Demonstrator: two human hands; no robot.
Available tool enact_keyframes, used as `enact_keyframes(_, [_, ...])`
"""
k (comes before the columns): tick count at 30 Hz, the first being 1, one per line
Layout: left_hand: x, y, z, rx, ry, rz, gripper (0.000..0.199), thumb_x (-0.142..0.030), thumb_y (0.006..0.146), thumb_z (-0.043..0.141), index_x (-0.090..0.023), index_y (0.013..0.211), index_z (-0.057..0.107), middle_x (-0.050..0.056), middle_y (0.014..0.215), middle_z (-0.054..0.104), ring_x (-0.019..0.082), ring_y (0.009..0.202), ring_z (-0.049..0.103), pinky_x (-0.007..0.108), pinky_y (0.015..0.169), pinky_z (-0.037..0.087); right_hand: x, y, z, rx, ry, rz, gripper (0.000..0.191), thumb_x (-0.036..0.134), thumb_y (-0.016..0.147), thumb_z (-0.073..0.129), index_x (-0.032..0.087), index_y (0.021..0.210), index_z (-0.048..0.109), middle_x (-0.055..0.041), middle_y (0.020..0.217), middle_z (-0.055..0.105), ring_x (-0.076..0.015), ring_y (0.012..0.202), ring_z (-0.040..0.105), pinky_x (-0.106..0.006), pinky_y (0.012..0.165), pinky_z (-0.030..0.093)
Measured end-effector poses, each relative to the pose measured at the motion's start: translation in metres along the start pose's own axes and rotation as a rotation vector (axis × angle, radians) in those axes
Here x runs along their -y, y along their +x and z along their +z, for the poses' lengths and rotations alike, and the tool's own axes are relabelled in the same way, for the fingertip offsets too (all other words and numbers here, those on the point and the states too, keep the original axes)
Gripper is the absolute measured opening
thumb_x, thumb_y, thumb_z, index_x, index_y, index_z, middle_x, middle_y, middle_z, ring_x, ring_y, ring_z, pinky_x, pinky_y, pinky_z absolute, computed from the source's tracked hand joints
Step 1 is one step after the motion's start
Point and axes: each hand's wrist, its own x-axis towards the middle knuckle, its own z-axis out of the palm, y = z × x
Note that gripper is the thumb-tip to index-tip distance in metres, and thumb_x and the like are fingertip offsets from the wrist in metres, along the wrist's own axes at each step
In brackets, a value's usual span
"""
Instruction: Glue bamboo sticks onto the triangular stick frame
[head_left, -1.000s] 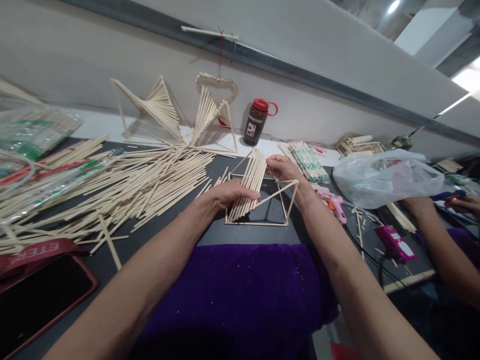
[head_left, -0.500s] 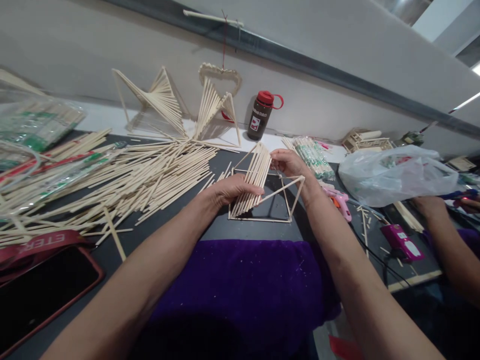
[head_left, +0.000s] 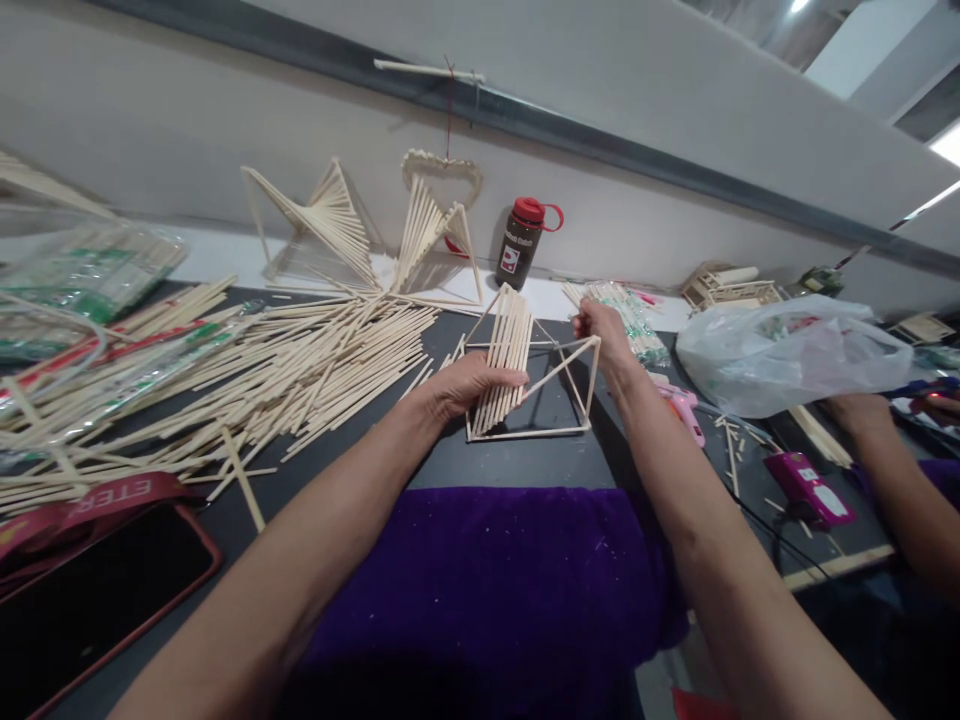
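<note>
My left hand is closed on a small frame of pale wooden sticks, its thumb lying across the slanted row of sticks on one side. The frame stands on the dark table, with thin bars along its base and a triangle at its right. My right hand is apart from the frame, behind its upper right corner. Its fingers are curled together beside the plastic-wrapped stick bundle; what they pinch, if anything, is too small to make out.
Loose sticks cover the left of the table, near a phone. Behind stand two twisted stick models and a red-lidded bottle. A pink glue gun, plastic bag and another person's hand are at the right.
My right hand has moved away from the row of sticks, to the right towards the wrapped bundle. My left hand keeps its hold on the frame. The camera view has shifted slightly.
</note>
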Motion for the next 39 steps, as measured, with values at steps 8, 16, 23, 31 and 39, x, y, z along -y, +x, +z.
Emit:
enact_keyframes(8, [-0.008,-0.004,0.021,-0.398,-0.089,0.18,0.021,-0.025,0.057,0.08,-0.012,0.063,0.065,0.007,0.058,0.065,0.015,0.049,0.057,0.027,0.048,0.045,0.034,-0.031,-0.028,-0.113,0.199,-0.257,0.042,0.045,0.074,0.068,0.02,0.055,0.039,0.0071,0.045,0.041,-0.0055,0.04,0.042,-0.017,0.037,0.03])
enact_keyframes(16, [-0.015,-0.012,0.047,-0.507,-0.173,0.223,0.015,-0.017,0.057,0.077,-0.012,0.062,0.064,0.005,0.056,0.064,0.016,0.048,0.059,0.027,0.047,0.048,0.065,-0.084,-0.008,0.101,0.116,-0.348,0.035,0.048,0.076,0.07,0.018,0.068,0.055,0.0041,0.06,0.055,-0.0044,0.049,0.049,-0.016,0.045,0.037])
enact_keyframes(23, [0.008,-0.011,0.049,-0.574,-0.249,0.259,0.02,-0.019,0.054,0.078,-0.011,0.064,0.063,0.003,0.054,0.064,0.015,0.046,0.058,0.027,0.048,0.05,0.039,-0.115,0.011,0.188,0.15,-0.139,0.046,0.06,0.076,0.062,0.019,0.061,0.046,0.0053,0.05,0.049,-0.0047,0.04,0.042,-0.019,0.039,0.03])
enact_keyframes(31, [0.027,-0.009,0.046,-0.581,-0.204,0.317,0.028,-0.025,0.053,0.081,-0.011,0.069,0.064,0.002,0.055,0.064,0.014,0.047,0.058,0.025,0.046,0.048,0.005,-0.127,-0.004,0.358,-0.006,-0.022,0.022,0.036,0.069,0.07,0.017,0.072,0.06,0.0023,0.063,0.062,-0.0058,0.048,0.051,-0.019,0.046,0.036])
enact_keyframes(39, [0.03,-0.004,0.043,-0.589,-0.182,0.364,0.029,-0.026,0.052,0.083,-0.012,0.068,0.064,0.0,0.058,0.063,0.012,0.049,0.057,0.023,0.049,0.046,-0.003,-0.128,-0.003,0.43,-0.148,-0.023,0.021,0.035,0.073,0.066,0.014,0.075,0.066,0.0002,0.06,0.063,-0.0075,0.049,0.052,-0.02,0.047,0.036])
